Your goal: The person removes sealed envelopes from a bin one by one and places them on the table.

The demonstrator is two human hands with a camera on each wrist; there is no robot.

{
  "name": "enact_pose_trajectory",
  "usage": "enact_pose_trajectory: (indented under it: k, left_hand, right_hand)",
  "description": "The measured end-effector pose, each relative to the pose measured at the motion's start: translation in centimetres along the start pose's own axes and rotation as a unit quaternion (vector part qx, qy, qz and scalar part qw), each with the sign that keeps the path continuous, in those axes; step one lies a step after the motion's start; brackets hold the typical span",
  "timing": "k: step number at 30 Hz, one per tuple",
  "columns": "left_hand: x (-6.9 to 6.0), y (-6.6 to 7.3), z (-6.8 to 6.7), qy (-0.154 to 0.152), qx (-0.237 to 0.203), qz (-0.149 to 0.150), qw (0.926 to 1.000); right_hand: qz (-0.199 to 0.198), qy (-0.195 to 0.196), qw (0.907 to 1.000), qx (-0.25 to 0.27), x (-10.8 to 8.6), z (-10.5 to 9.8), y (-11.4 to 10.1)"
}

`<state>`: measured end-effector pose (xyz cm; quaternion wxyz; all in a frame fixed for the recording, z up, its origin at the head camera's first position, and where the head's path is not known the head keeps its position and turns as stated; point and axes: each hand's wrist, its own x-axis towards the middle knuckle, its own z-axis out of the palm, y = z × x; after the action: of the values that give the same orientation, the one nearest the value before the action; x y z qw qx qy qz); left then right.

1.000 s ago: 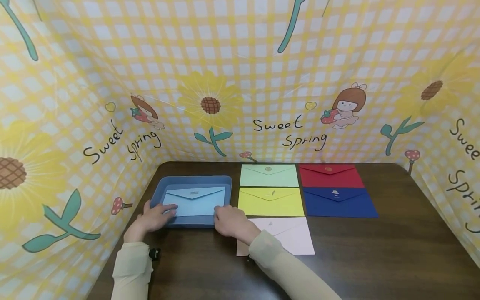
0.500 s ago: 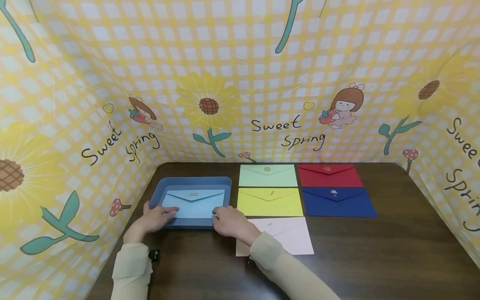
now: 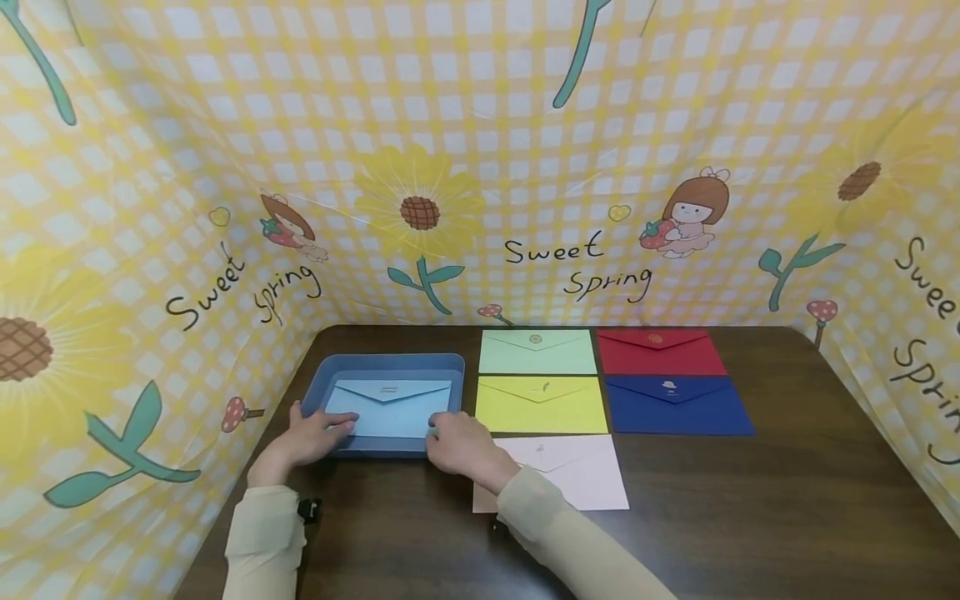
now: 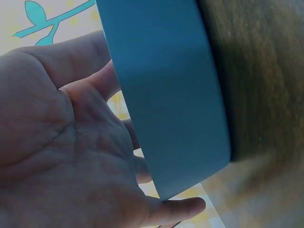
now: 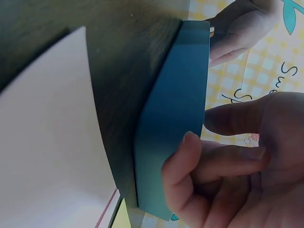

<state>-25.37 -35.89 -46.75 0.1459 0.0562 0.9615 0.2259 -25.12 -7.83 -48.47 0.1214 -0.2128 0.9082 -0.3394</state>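
Note:
A light blue envelope (image 3: 390, 411) lies in the blue tray (image 3: 450, 363), flap side up. My left hand (image 3: 303, 437) reaches over the tray's front-left corner, its fingers extended onto the envelope's lower left part. In the left wrist view, the tray's wall (image 4: 166, 95) hides some of those fingers. At the tray's front-right corner is my right hand (image 3: 461, 443), by the envelope's lower right edge. In the right wrist view, one of its digits passes behind the tray's rim while other fingers (image 5: 178, 166) curl in front of the wall; whether they pinch anything is hidden.
Right of the tray lie mint green (image 3: 537, 358), yellow (image 3: 540, 412), red (image 3: 660, 358) and dark blue envelopes (image 3: 678, 412). A pale pink envelope (image 3: 577, 479) lies partly under my right forearm. A checked cloth (image 3: 465, 108) stands behind and beside the dark wooden table (image 3: 810, 500).
Within the tray, the light blue envelope's lower edge has shifted slightly towards me and dropped since a second ago. Both hands stay almost in place.

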Motion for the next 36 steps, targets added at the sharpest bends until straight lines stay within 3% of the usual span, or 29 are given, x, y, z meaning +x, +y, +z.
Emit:
enact_pose_trajectory:
  k: [10,17,22,25,28,36]
  left_hand:
    - [0.1,-0.3,0.0,0.0,0.013,0.014,0.9998]
    - [0.6,-1.5,0.4,-0.002,0.009,-0.013,0.9999]
    - [1.4,-3.1,1.2,0.02,0.009,0.0,0.9998]
    - [1.4,-3.3,1.4,0.031,0.01,0.014,0.9994]
    - [1.3,-2.9,1.4,0.04,0.019,0.012,0.999]
    - [0.2,-0.2,0.3,0.06,0.019,-0.02,0.9978]
  right_hand:
    - [-0.005,-0.003,1.0,-0.002,0.5,-0.3,0.3]
    - [0.003,-0.026,0.9968,0.076,0.5,-0.4,0.6]
    - [0.012,-0.032,0.9926,0.116,0.2,-0.3,0.7]
    - [0.016,-0.031,0.9915,0.125,0.1,-0.2,0.8]
    - [0.017,-0.028,0.9918,0.124,0.0,-0.2,0.8]
    - [0.015,-0.023,0.9921,0.123,-0.1,-0.2,0.7]
